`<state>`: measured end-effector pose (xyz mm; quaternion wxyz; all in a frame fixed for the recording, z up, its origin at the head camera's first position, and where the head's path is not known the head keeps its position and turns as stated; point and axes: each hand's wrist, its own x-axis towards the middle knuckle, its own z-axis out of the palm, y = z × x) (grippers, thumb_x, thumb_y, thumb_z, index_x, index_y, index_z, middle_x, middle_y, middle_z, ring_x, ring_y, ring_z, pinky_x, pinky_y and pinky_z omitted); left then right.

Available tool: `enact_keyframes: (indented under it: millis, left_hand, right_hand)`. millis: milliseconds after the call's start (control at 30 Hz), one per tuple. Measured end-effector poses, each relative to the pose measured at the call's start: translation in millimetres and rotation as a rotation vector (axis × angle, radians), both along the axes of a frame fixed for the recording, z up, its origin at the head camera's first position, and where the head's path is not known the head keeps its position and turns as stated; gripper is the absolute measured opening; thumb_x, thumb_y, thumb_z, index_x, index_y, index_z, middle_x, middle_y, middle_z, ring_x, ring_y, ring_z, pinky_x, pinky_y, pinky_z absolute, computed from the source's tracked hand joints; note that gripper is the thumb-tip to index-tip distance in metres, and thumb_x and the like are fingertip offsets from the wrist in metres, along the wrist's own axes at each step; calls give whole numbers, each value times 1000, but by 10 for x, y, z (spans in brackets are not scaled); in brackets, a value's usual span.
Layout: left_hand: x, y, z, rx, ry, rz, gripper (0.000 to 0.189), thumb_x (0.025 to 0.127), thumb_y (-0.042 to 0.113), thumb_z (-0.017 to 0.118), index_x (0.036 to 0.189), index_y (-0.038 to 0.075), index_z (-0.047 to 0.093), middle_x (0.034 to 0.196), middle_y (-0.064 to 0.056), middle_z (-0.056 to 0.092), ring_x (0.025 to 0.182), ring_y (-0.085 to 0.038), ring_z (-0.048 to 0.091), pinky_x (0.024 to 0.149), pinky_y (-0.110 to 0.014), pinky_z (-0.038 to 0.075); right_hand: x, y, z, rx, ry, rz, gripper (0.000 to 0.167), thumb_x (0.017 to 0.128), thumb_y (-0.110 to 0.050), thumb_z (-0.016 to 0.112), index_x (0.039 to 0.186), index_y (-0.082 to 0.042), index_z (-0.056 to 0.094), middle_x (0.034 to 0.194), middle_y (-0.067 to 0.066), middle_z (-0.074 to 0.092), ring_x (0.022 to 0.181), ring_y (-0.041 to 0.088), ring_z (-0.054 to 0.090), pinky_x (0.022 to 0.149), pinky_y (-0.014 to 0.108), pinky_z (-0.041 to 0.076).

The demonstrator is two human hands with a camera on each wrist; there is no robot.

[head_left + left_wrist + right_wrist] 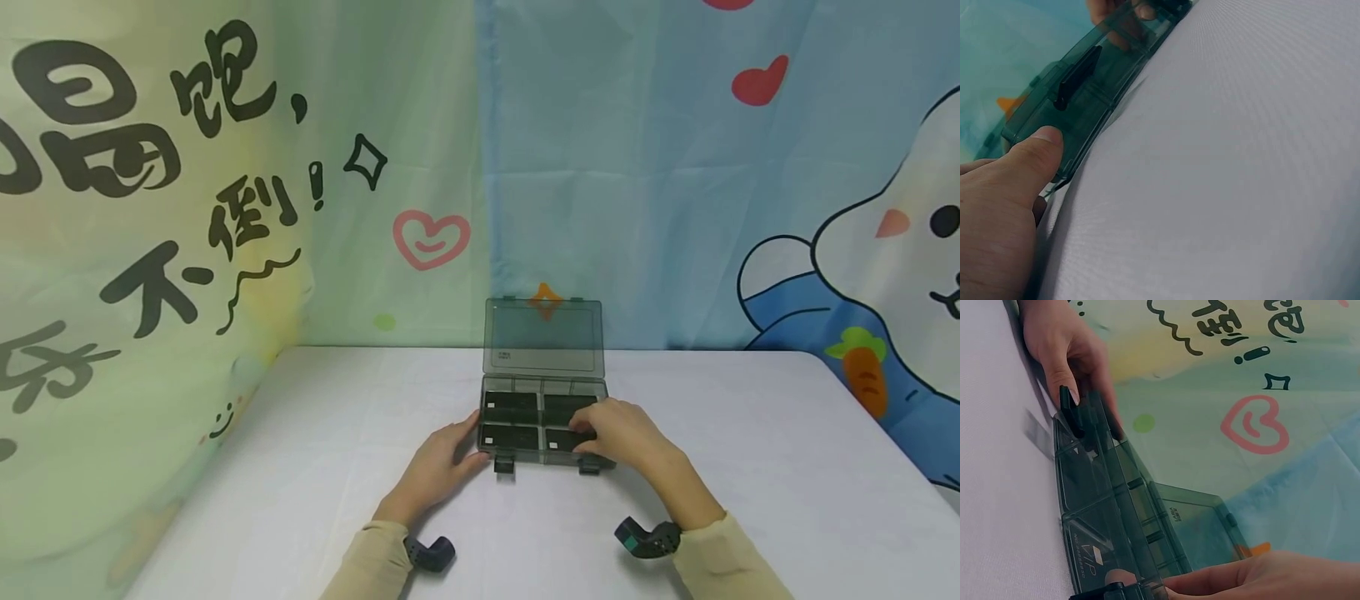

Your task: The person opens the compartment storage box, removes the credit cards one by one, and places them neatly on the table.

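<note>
A see-through dark green compartment box (542, 457) lies on the white table with its lid (543, 337) raised at the back. Black cards with small white marks sit in its compartments, such as the back left card (512, 407). My left hand (437, 467) grips the box's front left corner, its thumb (1047, 140) against the front wall and the other fingers round the left side. Reaching in over the front right compartment, my right hand (626, 433) pinches the right end of a black card (564, 440). Letters reading VIP show through the wall on this card (1088, 553).
Two dark latches hang from the front edge, the left latch (504, 465) near my left thumb and the right latch (589, 465) below my right hand. White cloth covers the table (337, 400). A printed curtain (390, 275) hangs right behind it.
</note>
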<state>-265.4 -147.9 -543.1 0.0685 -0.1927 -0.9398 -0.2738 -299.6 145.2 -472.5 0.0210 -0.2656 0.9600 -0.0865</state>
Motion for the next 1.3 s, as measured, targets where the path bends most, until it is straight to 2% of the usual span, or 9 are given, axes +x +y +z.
enact_keyframes:
  millis: [233, 333, 600, 767, 867, 967, 1100, 1300]
  left_hand:
    - [-5, 1, 0, 8, 1, -2, 71, 91, 49, 57, 148, 15, 34, 141, -8, 52, 127, -27, 52, 110, -42, 40]
    - [0, -3, 9, 5, 4, 2, 72, 90, 50, 57, 148, 14, 34, 141, -8, 52, 127, -27, 52, 110, -43, 41]
    - [9, -23, 14, 9, -4, 8, 70, 90, 48, 59, 148, 15, 34, 140, -7, 52, 127, -27, 51, 110, -43, 40]
    - [9, -15, 7, 13, 2, 2, 70, 91, 49, 57, 148, 16, 34, 140, -7, 53, 127, -27, 52, 110, -43, 40]
    - [8, -13, -5, 21, 19, -8, 70, 91, 48, 58, 147, 15, 35, 139, -8, 54, 126, -28, 53, 109, -44, 41]
    - [4, -13, -8, 16, 20, -7, 70, 91, 48, 58, 148, 15, 35, 139, -8, 53, 126, -28, 52, 109, -44, 41]
    - [7, -1, 6, 11, 7, 0, 70, 91, 48, 58, 148, 15, 35, 140, -8, 53, 127, -27, 52, 110, -43, 41]
    - [19, 3, 35, 11, -12, 7, 69, 91, 45, 59, 148, 15, 35, 140, -8, 52, 128, -27, 51, 110, -43, 40]
  right_hand:
    - [-13, 32, -29, -40, 6, 14, 28, 73, -29, 82, 96, -17, 71, 86, -8, 70, 78, 11, 64, 68, 32, 55]
    - [-19, 34, -27, -62, -10, 20, 32, 74, -29, 81, 101, -17, 70, 85, -9, 70, 78, 11, 64, 69, 33, 55]
    - [-49, 45, -31, -81, -70, 44, 42, 76, -33, 78, 114, -16, 68, 101, -5, 73, 94, 16, 68, 80, 40, 57]
    - [-49, 12, -61, -211, -146, 45, 43, 82, -34, 73, 118, -11, 67, 108, 0, 72, 97, 17, 68, 82, 38, 57]
    - [-28, -62, -79, -324, -203, 61, 43, 85, -31, 71, 120, -7, 65, 111, 6, 71, 100, 21, 68, 82, 35, 58]
    - [-8, -152, -96, -392, -227, 69, 41, 87, -27, 69, 120, -4, 64, 113, 9, 70, 102, 24, 68, 82, 35, 59]
    - [8, -227, -119, -431, -248, 47, 39, 88, -26, 69, 119, -3, 65, 114, 10, 70, 103, 24, 67, 83, 35, 59]
    - [-8, -253, -152, -434, -305, 21, 42, 89, -31, 67, 122, -5, 64, 117, 9, 68, 108, 26, 65, 88, 40, 57]
